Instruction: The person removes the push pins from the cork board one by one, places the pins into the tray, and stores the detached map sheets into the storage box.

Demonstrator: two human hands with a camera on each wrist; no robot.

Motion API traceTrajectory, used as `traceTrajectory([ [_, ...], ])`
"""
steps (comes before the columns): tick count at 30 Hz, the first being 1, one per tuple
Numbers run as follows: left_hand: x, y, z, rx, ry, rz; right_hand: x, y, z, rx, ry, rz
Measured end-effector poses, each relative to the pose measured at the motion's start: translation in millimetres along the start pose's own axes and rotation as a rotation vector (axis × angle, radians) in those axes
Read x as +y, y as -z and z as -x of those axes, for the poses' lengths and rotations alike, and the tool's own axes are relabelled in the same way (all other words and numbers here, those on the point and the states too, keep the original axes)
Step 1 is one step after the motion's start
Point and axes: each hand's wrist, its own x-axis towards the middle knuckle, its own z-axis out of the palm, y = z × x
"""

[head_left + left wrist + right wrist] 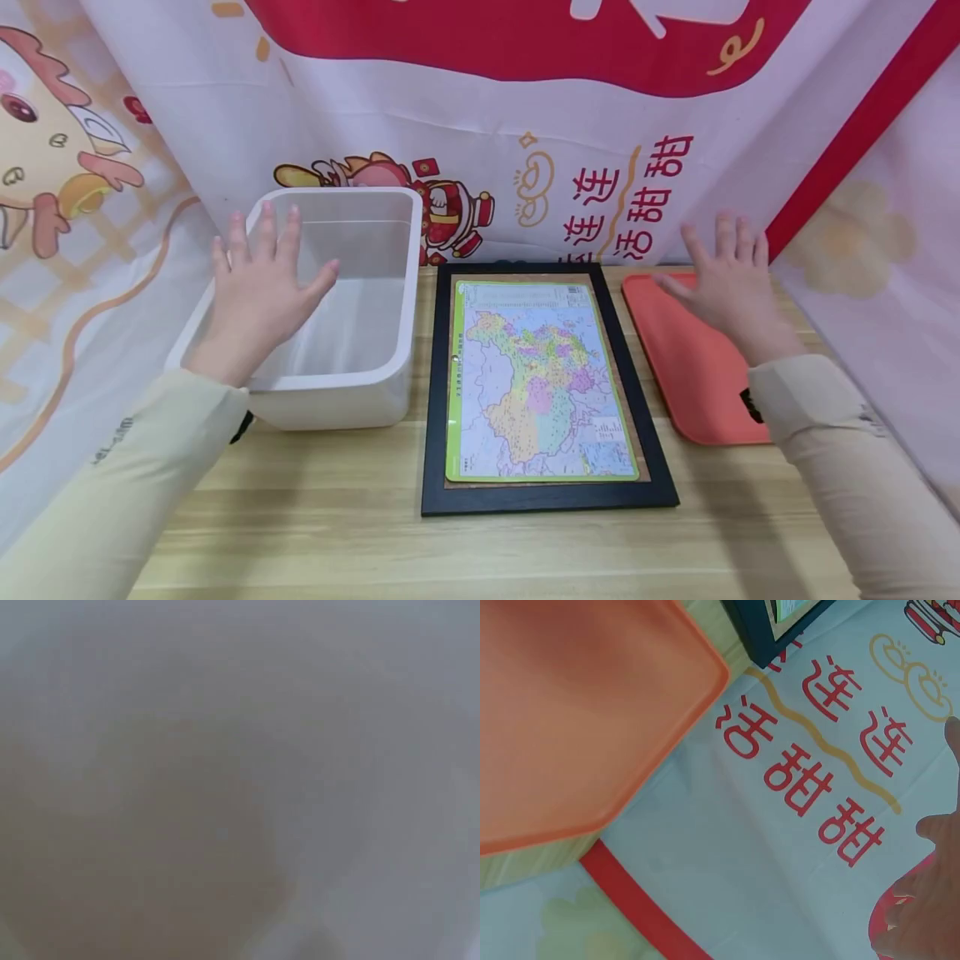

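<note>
In the head view my left hand is spread with straight fingers over the white plastic bin, holding nothing. My right hand, fingers also spread, hovers above the red-orange tray and grips nothing. Between the two lies a black frame with a brown board inside it. On that board rests a green-edged map sheet, turned sideways. The left wrist view is a grey-brown blur. In the right wrist view, the tray fills the upper left and part of the right hand shows at the right edge.
A wooden table carries everything. Behind it hangs a white cloth with red print and cartoon figures, and patterned cloth also closes in both sides. The bin's tall walls rise at the left. A small black patch shows on the tray.
</note>
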Motion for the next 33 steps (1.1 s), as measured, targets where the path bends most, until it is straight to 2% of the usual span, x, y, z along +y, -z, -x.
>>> traceTrajectory([
  [4,11.0,-0.9,3.9,0.046,-0.045,0.017,-4,-3,-1.0,-0.008,0.012,-0.025],
  [12,35.6,1.2,18.1,0.072,-0.159,-0.007,-10,-10,-4.4,-0.040,0.034,-0.035],
  [21,59.0,-4.4,34.7,0.167,-0.362,0.003,-20,-19,-6.9,-0.043,0.036,-0.044],
  [25,66.9,-7.2,40.9,0.198,-0.436,-0.011,-25,-22,-6.3,-0.048,0.048,-0.041],
  [33,77.8,-13.3,50.2,0.278,-0.549,0.025,-33,-29,-6.6,-0.077,0.046,-0.033],
])
